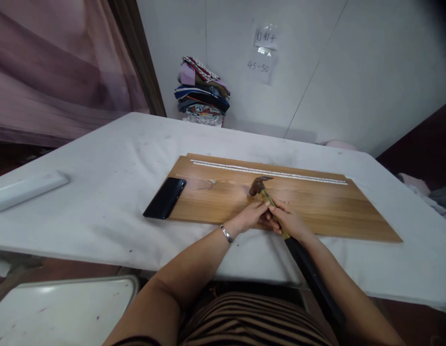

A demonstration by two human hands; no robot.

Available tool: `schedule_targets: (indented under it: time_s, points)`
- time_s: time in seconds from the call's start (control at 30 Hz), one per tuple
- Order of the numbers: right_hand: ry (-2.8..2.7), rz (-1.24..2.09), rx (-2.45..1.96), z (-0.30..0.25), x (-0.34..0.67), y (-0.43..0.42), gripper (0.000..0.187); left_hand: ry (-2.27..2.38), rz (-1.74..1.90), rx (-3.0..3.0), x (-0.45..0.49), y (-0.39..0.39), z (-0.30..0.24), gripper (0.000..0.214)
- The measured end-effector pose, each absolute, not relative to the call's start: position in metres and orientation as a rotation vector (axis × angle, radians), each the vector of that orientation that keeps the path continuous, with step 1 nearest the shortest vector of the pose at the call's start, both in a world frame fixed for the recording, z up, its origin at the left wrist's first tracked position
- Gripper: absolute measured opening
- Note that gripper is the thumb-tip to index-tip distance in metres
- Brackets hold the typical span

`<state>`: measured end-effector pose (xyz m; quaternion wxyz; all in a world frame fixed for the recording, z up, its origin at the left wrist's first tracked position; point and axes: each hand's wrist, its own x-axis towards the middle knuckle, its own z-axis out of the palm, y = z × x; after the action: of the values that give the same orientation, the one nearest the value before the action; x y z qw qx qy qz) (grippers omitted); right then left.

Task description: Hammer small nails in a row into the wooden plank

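Observation:
A long wooden board (316,202) lies on the white-covered table (111,192). My right hand (293,223) is closed round the upper shaft of a hammer (260,185), whose rusty head rests on the board and whose black grip runs back under my forearm. My left hand (249,216), with a silver bracelet on its wrist, has its fingers pinched together right beside the right hand at the board's near edge; what it pinches is too small to make out. A few loose nails (209,183) lie on the board to the left.
A black phone (165,197) lies half over the board's left end. A white strip (269,172) runs along the board's far edge. A long white object (24,190) sits at the table's left. Folded clothes (202,91) are stacked against the back wall.

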<state>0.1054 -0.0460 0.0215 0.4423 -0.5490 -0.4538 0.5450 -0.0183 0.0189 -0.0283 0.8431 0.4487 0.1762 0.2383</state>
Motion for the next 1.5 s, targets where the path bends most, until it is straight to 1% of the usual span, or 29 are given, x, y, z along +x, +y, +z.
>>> schedule_targets:
  time_s: [0.5,0.93,1.5]
  points:
    - [-1.138,1.350,-1.351,0.0200,0.1052,-0.0454,0.032,0.380,0.475,0.960,-0.0180,0.0199,-0.0294,0.055]
    - [-1.119,1.352,-1.340,0.0219,0.1039,-0.0466,0.036,0.401,0.482,0.969,-0.0182,0.0189,-0.0274,0.056]
    - [-1.136,1.342,-1.357,0.0204,0.1049,-0.0464,0.033,0.373,0.497,0.955,-0.0175,0.0195,-0.0297,0.055]
